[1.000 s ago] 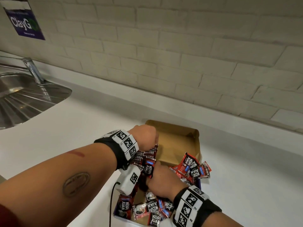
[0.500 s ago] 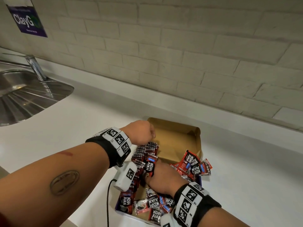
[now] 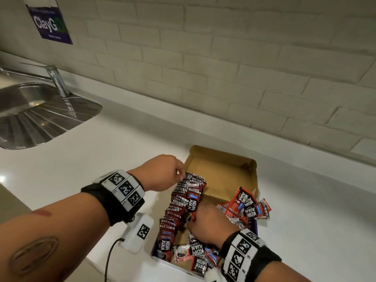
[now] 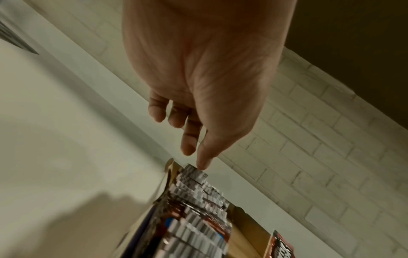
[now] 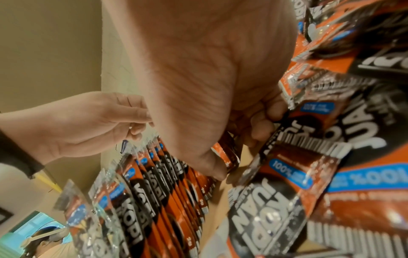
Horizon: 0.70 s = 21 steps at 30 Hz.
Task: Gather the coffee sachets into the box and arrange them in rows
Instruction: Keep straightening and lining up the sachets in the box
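Note:
An open cardboard box lies on the white counter. Along its left side a row of red and black coffee sachets stands on edge. My left hand hovers over the far end of that row, and its fingertips touch the sachet tops. Inside the box, my right hand grips one sachet beside the row, fingers curled on it. Loose sachets are piled at the box's right, and more sachets lie along its front.
A steel sink with a tap is set in the counter at the far left. A white tagged device with a black cable lies left of the box. A tiled wall with a poster rises behind.
My left hand has loosened from a fist on the row to fingertips touching its far end. My right hand stays inside the box holding a sachet next to the row.

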### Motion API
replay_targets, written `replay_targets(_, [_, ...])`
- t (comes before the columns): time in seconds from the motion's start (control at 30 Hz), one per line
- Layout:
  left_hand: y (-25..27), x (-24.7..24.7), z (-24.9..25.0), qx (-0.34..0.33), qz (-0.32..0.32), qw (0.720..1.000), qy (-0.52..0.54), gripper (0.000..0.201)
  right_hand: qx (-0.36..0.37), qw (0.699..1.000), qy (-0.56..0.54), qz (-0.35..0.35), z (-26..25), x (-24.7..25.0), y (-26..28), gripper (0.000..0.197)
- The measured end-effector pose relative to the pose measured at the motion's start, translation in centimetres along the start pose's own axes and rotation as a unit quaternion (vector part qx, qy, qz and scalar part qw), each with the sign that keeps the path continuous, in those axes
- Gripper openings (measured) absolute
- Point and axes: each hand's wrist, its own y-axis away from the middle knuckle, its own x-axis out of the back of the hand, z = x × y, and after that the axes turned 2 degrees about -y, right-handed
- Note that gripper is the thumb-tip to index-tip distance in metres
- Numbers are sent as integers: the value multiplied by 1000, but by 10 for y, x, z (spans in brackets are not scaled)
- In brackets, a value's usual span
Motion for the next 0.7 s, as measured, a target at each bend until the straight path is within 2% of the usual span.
replay_targets(0.23, [-14,-7,26,-31,-50,996,-61,24,-23,999,-38,-14,-1,3,-1,28])
replay_targets(0.47, [-18,-12,34,-46,-60,994,-73,27,-76,996,-53,-8,-1,11,-7,62])
replay_targets(0.63, [-18,-12,32,-51,-58,994,-72,29,-88,994,-64,-24,0,14,-11,62])
replay_targets(0.7, [-18,-12,30,-51,-54,995,-68,30,-95,993,-67,-26,2,13,-11,70])
